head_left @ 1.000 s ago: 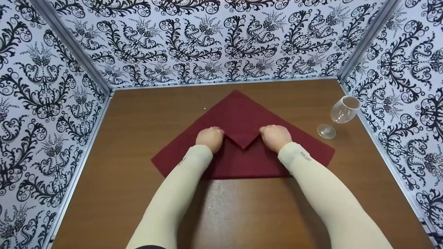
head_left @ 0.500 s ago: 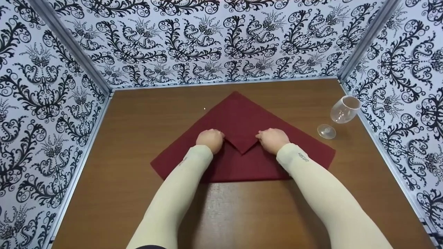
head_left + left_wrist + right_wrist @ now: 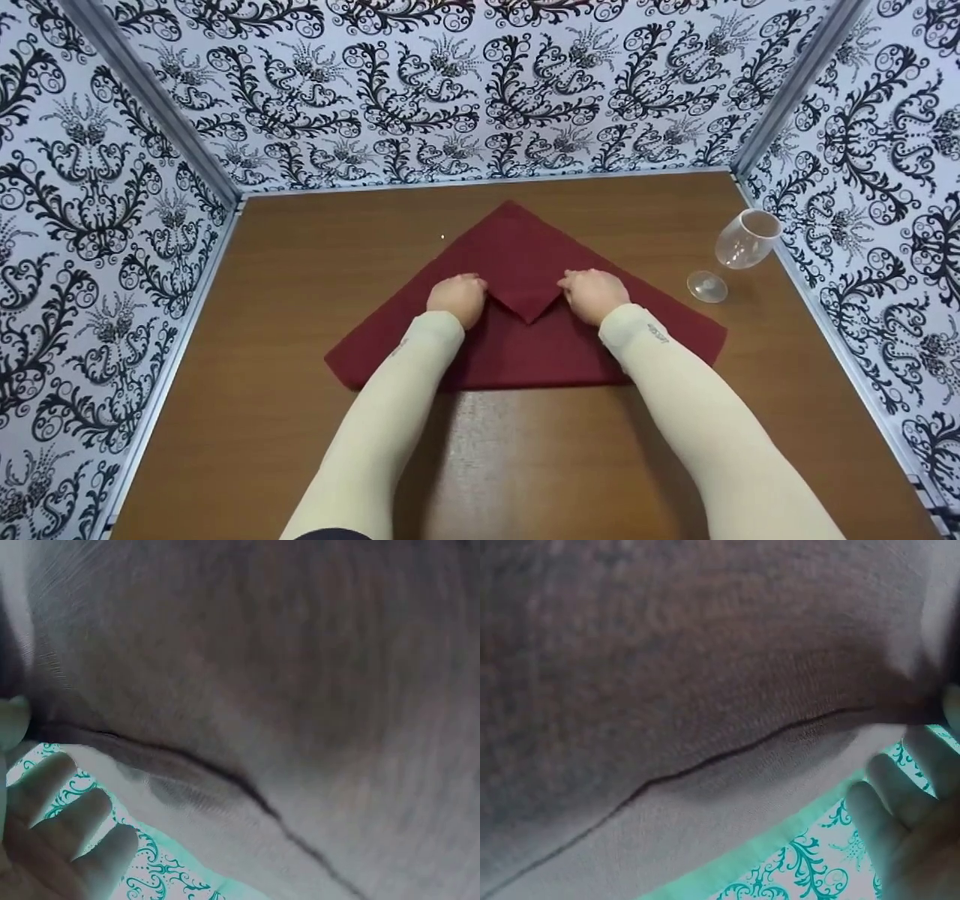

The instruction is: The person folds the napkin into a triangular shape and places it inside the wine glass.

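A dark red cloth napkin (image 3: 517,247) lies folded on the table, its far corner pointing at the back wall. Its upper flap ends in a point facing the person, between the two hands. My left hand (image 3: 457,298) pinches that flap's left edge, and my right hand (image 3: 595,295) pinches the right edge at about the same height. In the left wrist view, cloth (image 3: 262,675) fills most of the picture, gripped by thumb and finger at the left border. The right wrist view has the cloth (image 3: 667,667) pinched at the right border, other fingers (image 3: 877,817) loosely bent below.
On the right of the brown table (image 3: 285,247) a clear stemmed glass (image 3: 744,244) stands upright, beyond the napkin's right corner. Patterned walls (image 3: 450,90) enclose the table at the back and both sides. A small white speck lies left of the napkin.
Both hands first came slightly nearer the person with the flap, then went slightly back away, and the flap's point moved with them. Both hands keep their pinch. The glass has stayed put.
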Tool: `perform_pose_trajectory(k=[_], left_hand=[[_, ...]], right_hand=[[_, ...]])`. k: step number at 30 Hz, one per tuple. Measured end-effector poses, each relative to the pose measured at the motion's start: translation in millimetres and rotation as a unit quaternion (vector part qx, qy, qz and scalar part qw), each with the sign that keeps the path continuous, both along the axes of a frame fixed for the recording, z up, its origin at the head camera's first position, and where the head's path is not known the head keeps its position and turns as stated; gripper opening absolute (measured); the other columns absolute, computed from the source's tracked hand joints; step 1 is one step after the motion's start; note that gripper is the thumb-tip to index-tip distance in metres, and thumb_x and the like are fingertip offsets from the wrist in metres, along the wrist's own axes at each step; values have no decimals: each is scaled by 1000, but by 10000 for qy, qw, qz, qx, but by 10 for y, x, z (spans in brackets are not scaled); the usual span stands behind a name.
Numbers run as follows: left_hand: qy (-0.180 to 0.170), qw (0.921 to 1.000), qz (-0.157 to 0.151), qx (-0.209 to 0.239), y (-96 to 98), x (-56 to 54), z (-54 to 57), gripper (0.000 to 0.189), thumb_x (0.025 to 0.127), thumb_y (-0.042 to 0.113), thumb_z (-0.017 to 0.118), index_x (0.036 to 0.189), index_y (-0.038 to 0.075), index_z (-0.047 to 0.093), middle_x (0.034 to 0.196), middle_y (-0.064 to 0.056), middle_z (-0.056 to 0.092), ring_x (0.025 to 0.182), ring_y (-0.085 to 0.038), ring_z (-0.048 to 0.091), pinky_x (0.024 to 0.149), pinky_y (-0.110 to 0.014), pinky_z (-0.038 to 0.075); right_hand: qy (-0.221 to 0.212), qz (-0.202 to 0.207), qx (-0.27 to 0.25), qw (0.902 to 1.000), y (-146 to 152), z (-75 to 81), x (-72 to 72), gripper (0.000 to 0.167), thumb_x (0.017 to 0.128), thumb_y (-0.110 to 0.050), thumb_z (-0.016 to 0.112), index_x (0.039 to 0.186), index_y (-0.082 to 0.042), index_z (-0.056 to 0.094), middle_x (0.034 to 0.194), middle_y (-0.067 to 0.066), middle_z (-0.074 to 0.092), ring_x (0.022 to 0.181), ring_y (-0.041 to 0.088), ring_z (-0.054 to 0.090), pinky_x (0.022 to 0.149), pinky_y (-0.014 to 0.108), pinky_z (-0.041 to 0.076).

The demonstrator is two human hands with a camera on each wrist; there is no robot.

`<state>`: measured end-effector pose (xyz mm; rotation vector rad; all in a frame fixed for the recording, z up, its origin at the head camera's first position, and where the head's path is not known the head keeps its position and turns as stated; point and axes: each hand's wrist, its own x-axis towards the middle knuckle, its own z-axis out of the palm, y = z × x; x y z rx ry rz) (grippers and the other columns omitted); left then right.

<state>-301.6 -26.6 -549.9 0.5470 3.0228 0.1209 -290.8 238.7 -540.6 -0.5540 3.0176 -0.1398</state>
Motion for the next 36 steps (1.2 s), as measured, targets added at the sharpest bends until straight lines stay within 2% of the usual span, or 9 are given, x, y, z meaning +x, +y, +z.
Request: perform_pose_trajectory(k=[3,6,11,15,20,25,30,33,36], left_hand=[[-151,9999,15,-66,3,5,-45,25,105,24,64,124,22,79,140,1,71,127,-20,69,106,-41,56],[-121,9999,-6,-63,-1,7,-72,24,103,28,67,124,22,79,136,0,73,122,-22,72,104,-42,57],[-85,10000,20,18,-14,28,-77,21,104,28,66,118,21,81,120,-4,79,109,-27,76,95,-47,60],[32,9999,86,137,-23,44,-61,19,103,22,64,106,22,83,106,-5,82,99,-28,77,88,-48,62],[58,10000,0,55,-39,41,-20,28,101,11,58,101,22,83,104,-5,82,97,-29,77,84,-49,62],[119,9999,12,7,-59,15,45,28,105,15,56,108,23,82,108,-4,81,101,-27,77,87,-49,62],[271,9994,201,-57,-58,-17,80,29,105,10,53,108,20,80,113,-5,79,108,-27,75,96,-50,60],[92,9997,211,-16,-58,-46,36,30,105,10,54,113,20,80,121,-2,78,114,-25,74,98,-49,59],[-213,9997,113,33,-58,-72,-24,28,105,13,58,121,21,79,132,0,75,122,-23,71,100,-46,59]], right_hand=[[-251,56,107,9996,9,-33,11,33,105,-17,61,136,-15,73,148,11,63,135,32,63,116,47,48],[-326,37,165,9993,10,-44,26,35,105,-18,61,138,-17,71,149,11,62,135,34,63,115,49,49],[-395,24,300,9988,-3,-13,56,35,106,-21,61,139,-18,71,146,11,65,130,37,66,104,53,56],[-367,118,313,9988,-16,38,62,32,105,-19,60,133,-15,75,135,11,73,120,34,72,94,53,60],[-438,203,149,9987,-5,107,53,26,104,-19,59,114,-11,83,113,11,81,99,31,78,82,52,63],[-243,72,102,9996,-11,171,20,28,105,-19,57,114,-14,83,110,11,81,99,32,77,84,53,63],[57,-89,8,9999,-40,113,-50,31,106,-19,56,129,-13,77,133,8,74,122,30,71,100,51,58],[-79,-20,60,9999,-41,40,-62,34,106,-17,57,136,-13,73,145,7,67,134,28,64,111,48,52],[-296,30,152,9994,-31,-21,-52,36,106,-19,59,140,-14,70,149,7,63,138,31,61,114,49,50]])
